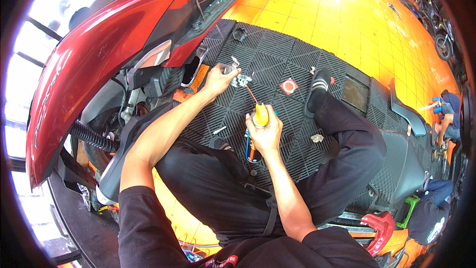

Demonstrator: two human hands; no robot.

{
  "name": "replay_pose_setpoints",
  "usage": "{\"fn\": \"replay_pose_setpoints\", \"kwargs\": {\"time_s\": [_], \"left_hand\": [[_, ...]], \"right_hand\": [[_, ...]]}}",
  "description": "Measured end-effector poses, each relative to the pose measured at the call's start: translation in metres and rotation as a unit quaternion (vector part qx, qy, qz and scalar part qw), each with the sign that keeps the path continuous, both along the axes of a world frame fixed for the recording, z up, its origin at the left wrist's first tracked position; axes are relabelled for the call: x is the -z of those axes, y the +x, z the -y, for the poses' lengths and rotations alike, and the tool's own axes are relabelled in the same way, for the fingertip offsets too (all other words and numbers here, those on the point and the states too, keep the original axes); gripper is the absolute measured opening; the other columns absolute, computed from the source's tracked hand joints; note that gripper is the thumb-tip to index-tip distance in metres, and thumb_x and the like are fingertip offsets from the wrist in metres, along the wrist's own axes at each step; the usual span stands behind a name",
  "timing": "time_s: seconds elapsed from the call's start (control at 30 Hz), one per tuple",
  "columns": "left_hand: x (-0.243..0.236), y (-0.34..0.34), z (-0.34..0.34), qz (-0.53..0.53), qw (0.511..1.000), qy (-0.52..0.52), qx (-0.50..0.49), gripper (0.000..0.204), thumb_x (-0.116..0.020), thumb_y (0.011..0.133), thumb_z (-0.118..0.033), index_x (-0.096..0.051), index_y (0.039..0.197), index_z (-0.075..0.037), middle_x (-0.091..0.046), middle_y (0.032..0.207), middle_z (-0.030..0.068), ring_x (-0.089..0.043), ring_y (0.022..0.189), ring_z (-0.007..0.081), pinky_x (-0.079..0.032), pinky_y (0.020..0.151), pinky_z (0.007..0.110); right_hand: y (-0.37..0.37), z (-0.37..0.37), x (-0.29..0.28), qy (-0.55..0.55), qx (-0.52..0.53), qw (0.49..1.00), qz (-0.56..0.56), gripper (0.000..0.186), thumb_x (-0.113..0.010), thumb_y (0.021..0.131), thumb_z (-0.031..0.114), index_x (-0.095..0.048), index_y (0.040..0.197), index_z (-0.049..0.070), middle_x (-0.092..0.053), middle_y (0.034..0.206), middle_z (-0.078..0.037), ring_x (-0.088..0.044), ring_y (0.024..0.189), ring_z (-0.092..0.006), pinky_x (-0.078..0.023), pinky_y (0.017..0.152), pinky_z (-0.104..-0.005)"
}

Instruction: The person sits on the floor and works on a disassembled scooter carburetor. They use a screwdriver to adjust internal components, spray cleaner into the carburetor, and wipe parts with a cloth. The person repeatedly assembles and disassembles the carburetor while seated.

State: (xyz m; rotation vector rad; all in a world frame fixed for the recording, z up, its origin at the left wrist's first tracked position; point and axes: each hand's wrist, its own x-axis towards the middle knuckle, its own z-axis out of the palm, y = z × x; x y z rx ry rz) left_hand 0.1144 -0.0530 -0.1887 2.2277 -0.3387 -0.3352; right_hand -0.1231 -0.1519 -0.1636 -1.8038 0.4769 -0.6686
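My left hand (218, 80) is closed round a small silver metal engine part (241, 80), held out over the mat beside the scooter. In my right hand (267, 131) is a spray can (253, 156) with a yellow nozzle (261, 114), gripped upright with a finger near its top. A thin red straw (253, 94) runs from the nozzle to the metal part, its tip at or close to the part. I cannot make out any spray.
A red scooter (106, 44) stands at left. The black ribbed mat (297, 119) bears a red-and-white square piece (288, 86), a small white tube (219, 130) and a crumpled pale scrap (317, 138). A black seat (396, 168) and red panel (379, 231) lie right; two people (448, 114) work beyond.
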Motion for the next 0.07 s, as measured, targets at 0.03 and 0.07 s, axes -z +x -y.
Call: {"fn": "replay_pose_setpoints", "kwargs": {"time_s": [0.03,0.07], "left_hand": [[0.0007,0.0007,0.0010,-0.006,0.999,-0.026,0.024,0.067,-0.083,0.090,-0.053,-0.071,0.124,0.003,-0.077,0.097,0.0069,-0.068,0.089,0.0140,-0.052,0.082,0.029],[0.0041,0.0038,-0.0013,-0.012,0.998,-0.051,0.045,0.069,-0.083,0.089,-0.053,-0.069,0.128,0.003,-0.079,0.101,0.0084,-0.070,0.092,0.0152,-0.053,0.084,0.028]], "right_hand": [[-0.0008,0.0015,-0.0002,0.006,-0.001,1.000,-0.008,0.031,-0.083,0.083,0.015,-0.056,0.093,0.002,-0.065,0.082,-0.021,-0.069,0.074,-0.0422,-0.053,0.068,-0.0499],[-0.0009,0.0014,-0.0016,0.013,-0.004,1.000,-0.016,0.031,-0.082,0.083,0.015,-0.057,0.094,0.002,-0.066,0.082,-0.021,-0.069,0.074,-0.0414,-0.053,0.068,-0.0501]]}}
